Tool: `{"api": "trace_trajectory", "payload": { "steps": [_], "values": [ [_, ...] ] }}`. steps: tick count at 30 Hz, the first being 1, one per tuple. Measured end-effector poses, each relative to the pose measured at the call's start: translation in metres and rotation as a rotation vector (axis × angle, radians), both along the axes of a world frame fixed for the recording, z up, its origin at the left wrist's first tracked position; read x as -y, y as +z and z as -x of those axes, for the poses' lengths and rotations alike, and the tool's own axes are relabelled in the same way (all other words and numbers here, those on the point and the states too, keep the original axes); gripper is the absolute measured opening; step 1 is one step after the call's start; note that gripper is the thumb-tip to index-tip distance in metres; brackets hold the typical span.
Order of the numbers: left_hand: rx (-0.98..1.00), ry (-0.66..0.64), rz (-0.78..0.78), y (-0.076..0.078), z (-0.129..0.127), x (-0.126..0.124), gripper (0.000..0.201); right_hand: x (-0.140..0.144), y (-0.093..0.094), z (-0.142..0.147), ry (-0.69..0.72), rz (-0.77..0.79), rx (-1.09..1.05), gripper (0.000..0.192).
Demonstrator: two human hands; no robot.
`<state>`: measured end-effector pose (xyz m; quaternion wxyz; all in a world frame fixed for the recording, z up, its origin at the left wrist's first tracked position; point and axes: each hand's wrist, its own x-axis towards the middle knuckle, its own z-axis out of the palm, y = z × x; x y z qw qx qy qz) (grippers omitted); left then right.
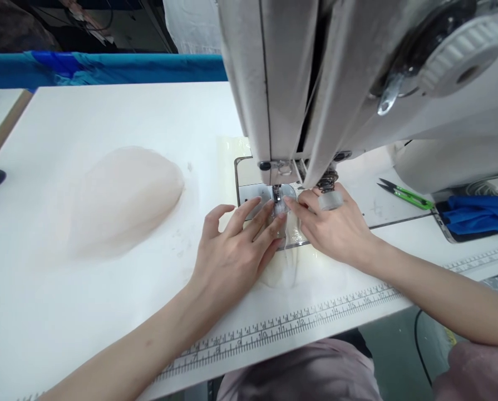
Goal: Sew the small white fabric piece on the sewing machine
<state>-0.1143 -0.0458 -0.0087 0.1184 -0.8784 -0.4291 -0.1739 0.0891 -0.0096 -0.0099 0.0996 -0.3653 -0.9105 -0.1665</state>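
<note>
Left hand [236,248] and right hand [334,225] — fingers extended, flat, gripping nothing — press sheer fabric piece [282,262] at presser foot [277,196] of sewing machine [315,83].

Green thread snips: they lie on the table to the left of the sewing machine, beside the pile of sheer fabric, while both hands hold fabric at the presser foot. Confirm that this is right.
One detail is wrong. The head view shows the green thread snips to the right of the sewing machine, far from the pile of sheer fabric. Left hand and right hand do hold fabric at the presser foot.
</note>
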Motion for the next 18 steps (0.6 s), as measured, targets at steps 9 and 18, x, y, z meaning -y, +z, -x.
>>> {"api": "trace_trajectory", "payload": {
  "steps": [9, 18],
  "values": [
    [0.046, 0.005, 0.024, -0.0013, -0.0008, 0.0006, 0.029, 0.0009, 0.0, -0.0006, -0.017, 0.015, 0.005, 0.028],
    [0.064, 0.012, 0.02, -0.0033, 0.0001, -0.0044, 0.027, -0.0019, -0.0005, 0.0007, -0.043, 0.02, 0.02, 0.027]
  ]
}}
